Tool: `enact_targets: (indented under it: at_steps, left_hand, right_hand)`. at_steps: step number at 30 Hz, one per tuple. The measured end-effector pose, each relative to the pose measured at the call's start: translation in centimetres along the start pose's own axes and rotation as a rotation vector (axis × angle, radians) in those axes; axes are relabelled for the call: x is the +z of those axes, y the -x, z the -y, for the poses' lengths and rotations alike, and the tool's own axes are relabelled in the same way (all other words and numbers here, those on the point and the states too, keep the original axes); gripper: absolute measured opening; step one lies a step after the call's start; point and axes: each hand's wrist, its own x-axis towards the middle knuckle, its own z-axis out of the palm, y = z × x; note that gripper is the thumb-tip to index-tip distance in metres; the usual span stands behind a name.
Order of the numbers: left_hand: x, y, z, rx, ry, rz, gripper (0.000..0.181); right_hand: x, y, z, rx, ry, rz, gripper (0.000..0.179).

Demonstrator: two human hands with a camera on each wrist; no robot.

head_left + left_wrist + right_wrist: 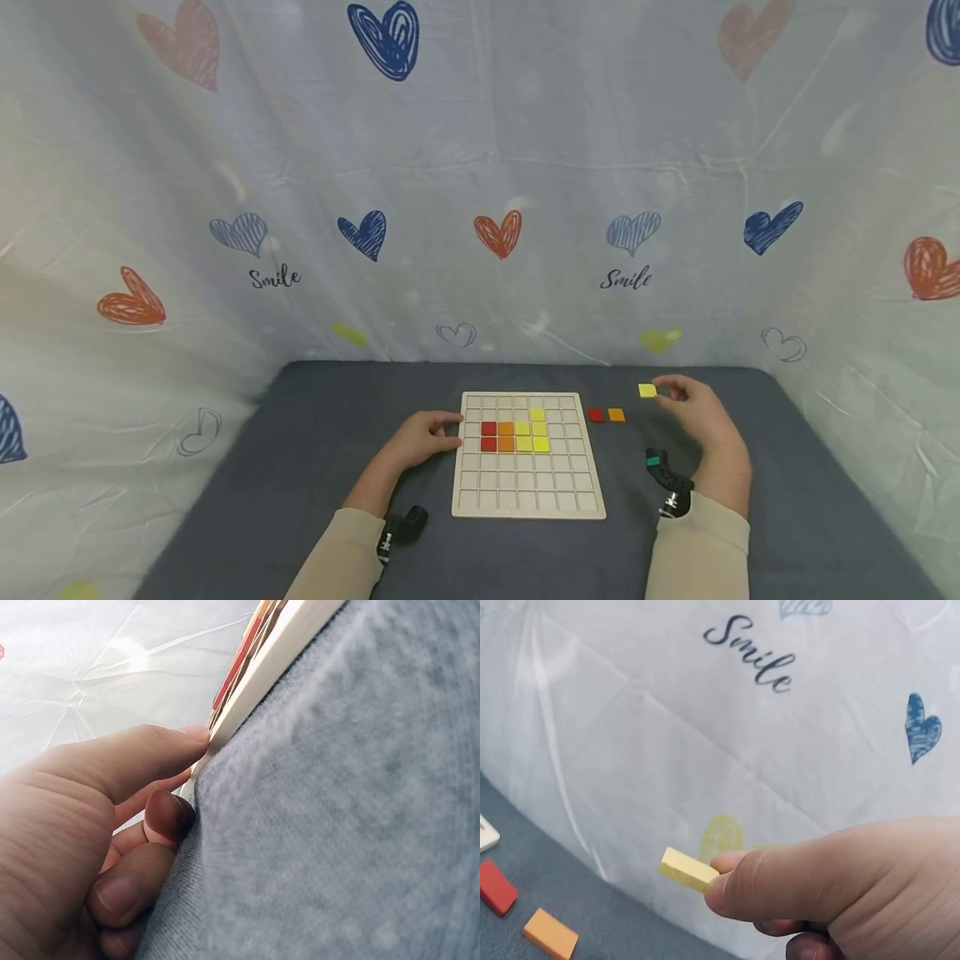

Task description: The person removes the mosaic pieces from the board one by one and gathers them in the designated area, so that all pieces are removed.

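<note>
A pale wooden grid board (487,500) lies on the dark cloth. Red tiles (489,444), orange tiles (506,429) and several yellow tiles (540,444) sit in its cells. At the board's left edge, my left hand (422,437) touches with thumb and forefinger spread apart; its other fingers bend beneath, near the cloth in the left wrist view. Right of the board, my right hand (697,408) pinches one yellow tile (688,870) between thumb and forefinger, raised above the cloth.
A loose red tile (596,415) and a loose orange tile (617,415) lie on the dark cloth (337,467), between the board and my right hand. Behind the table hangs a pale curtain (435,167) printed with hearts and words.
</note>
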Motion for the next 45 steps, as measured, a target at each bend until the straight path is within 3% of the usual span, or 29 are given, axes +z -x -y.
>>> enact_targets:
  at_steps: [13,26,34,45]
  left_hand:
    - [0.1,-0.1,-0.1,0.006,0.006,-0.004,0.045]
    - [0.0,-0.2,0.0,0.008,0.007,-0.005,0.045]
    - [0.0,-0.1,0.0,0.009,0.006,-0.007,0.045]
    - [0.0,-0.1,0.0,0.024,-0.001,0.005,0.044]
  right_hand:
    - [1.8,-1.0,-2.7,0.078,0.02,0.095,0.037]
    - [3.0,-1.6,-3.3,0.161,0.03,0.051,0.036]
    - [2.8,-1.5,-2.2,0.09,0.026,0.012,0.039]
    - [2.9,-1.6,3.2,-0.065,-0.028,-0.048,0.04]
